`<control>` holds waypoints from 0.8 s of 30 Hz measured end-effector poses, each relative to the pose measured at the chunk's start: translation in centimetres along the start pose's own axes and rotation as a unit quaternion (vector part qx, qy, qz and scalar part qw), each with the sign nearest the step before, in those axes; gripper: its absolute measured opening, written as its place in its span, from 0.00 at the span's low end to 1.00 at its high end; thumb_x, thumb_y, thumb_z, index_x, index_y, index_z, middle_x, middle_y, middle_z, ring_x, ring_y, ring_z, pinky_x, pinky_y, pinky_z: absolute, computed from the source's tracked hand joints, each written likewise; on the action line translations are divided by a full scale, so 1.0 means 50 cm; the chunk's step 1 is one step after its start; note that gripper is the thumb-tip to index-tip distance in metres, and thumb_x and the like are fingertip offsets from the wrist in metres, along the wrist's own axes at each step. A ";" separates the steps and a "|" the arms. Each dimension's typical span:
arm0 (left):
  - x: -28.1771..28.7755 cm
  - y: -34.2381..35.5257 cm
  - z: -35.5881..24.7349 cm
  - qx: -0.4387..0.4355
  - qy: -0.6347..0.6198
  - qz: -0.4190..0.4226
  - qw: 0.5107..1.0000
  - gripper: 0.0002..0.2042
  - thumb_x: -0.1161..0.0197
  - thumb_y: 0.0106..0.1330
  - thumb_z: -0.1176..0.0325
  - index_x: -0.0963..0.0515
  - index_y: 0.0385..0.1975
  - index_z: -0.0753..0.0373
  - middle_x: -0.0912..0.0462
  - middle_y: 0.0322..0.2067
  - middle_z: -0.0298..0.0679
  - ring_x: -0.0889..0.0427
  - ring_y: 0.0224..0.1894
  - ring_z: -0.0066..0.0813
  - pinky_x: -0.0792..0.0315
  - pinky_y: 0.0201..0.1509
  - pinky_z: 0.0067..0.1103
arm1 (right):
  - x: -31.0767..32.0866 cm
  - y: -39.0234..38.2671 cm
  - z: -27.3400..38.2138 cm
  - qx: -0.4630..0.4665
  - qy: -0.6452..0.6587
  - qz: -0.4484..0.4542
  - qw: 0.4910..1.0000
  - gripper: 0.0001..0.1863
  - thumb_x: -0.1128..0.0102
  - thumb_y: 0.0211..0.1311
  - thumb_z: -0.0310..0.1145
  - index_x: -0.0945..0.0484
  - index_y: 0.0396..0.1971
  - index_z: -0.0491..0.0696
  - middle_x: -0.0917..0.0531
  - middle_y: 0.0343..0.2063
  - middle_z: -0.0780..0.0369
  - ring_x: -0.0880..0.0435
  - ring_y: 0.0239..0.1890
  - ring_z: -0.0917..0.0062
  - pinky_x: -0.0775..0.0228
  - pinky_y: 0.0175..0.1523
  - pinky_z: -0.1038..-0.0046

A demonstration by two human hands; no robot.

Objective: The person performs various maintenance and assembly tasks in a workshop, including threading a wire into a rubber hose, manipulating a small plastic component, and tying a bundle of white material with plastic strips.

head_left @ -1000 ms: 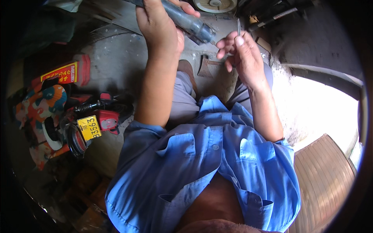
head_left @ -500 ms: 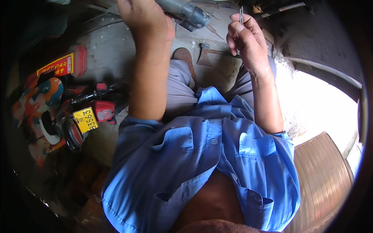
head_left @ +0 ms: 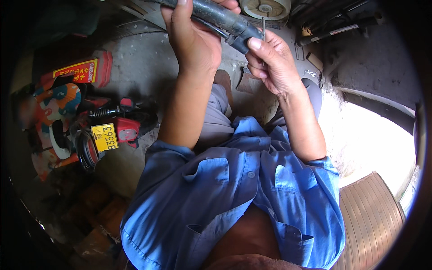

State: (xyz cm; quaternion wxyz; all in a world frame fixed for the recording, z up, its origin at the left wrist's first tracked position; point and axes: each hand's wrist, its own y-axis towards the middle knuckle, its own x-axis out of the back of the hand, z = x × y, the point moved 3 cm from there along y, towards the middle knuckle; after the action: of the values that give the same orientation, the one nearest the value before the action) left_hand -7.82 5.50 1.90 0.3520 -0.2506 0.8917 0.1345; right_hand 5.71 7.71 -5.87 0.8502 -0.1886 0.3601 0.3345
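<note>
My left hand (head_left: 195, 42) is wrapped round a dark, scuffed cylindrical tube (head_left: 220, 18); a thinner dark bar runs along its underside. The tube slants down to the right, and its near end has a thicker collar. At that end my right hand (head_left: 274, 60) is closed, thumb on top, with a thin metal pin (head_left: 263, 27) standing up from its fingers. The fingertips appear to touch the tube's end, though how they meet it is partly hidden. Below, on the floor between my feet, lies a hatchet (head_left: 246, 82), its handle mostly covered by my right hand.
At the left stands a red motor scooter (head_left: 126, 130) with a yellow plate, beside a red-and-yellow sign (head_left: 78, 71). A pale round wheel (head_left: 249, 10) is beyond my hands. Dark bars (head_left: 346, 30) lie far right; a brown slatted mat (head_left: 371, 216) is near right.
The tube has come right and nearer, into fuller view. My right hand has moved slightly left and down with the pin, meeting the tube's end; the two were apart before.
</note>
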 end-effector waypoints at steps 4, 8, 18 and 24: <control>0.016 0.002 0.016 -0.006 -0.028 0.110 0.994 0.18 0.45 0.74 0.50 0.31 0.54 0.54 0.17 0.36 0.45 0.17 0.42 0.46 0.23 0.51 0.43 | -0.015 0.006 0.005 -0.019 0.040 0.016 0.999 0.10 0.36 0.68 0.38 0.26 0.33 0.49 0.36 0.15 0.74 0.44 0.15 0.92 0.52 0.17 0.85; 0.009 -0.014 0.016 0.048 -0.023 0.052 0.997 0.20 0.47 0.73 0.43 0.33 0.55 0.50 0.19 0.29 0.37 0.18 0.26 0.40 0.19 0.36 0.39 | -0.022 0.011 -0.017 -0.032 0.009 0.035 0.999 0.13 0.35 0.68 0.42 0.26 0.33 0.49 0.37 0.15 0.74 0.44 0.15 0.91 0.53 0.18 0.85; 0.014 0.015 -0.001 0.066 -0.028 0.093 0.993 0.25 0.46 0.72 0.40 0.34 0.55 0.53 0.25 0.27 0.34 0.22 0.27 0.32 0.21 0.34 0.38 | 0.019 -0.042 0.032 0.093 -0.276 -0.028 0.956 0.21 0.35 0.69 0.39 0.26 0.53 0.41 0.32 0.27 0.75 0.37 0.24 0.91 0.43 0.28 0.85; 0.037 0.025 -0.024 0.019 0.011 0.137 0.990 0.33 0.40 0.66 0.37 0.35 0.60 0.56 0.25 0.29 0.32 0.22 0.29 0.30 0.19 0.31 0.35 | -0.001 -0.049 0.059 0.109 -0.396 -0.001 0.912 0.20 0.25 0.59 0.37 0.19 0.47 0.44 0.39 0.22 0.74 0.39 0.25 0.90 0.44 0.29 0.83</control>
State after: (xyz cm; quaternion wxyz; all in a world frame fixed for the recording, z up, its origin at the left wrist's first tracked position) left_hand -10.33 5.42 1.56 0.3253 -0.1212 0.9237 0.1617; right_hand 8.86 7.60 -3.65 0.9386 0.0530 0.0283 0.3399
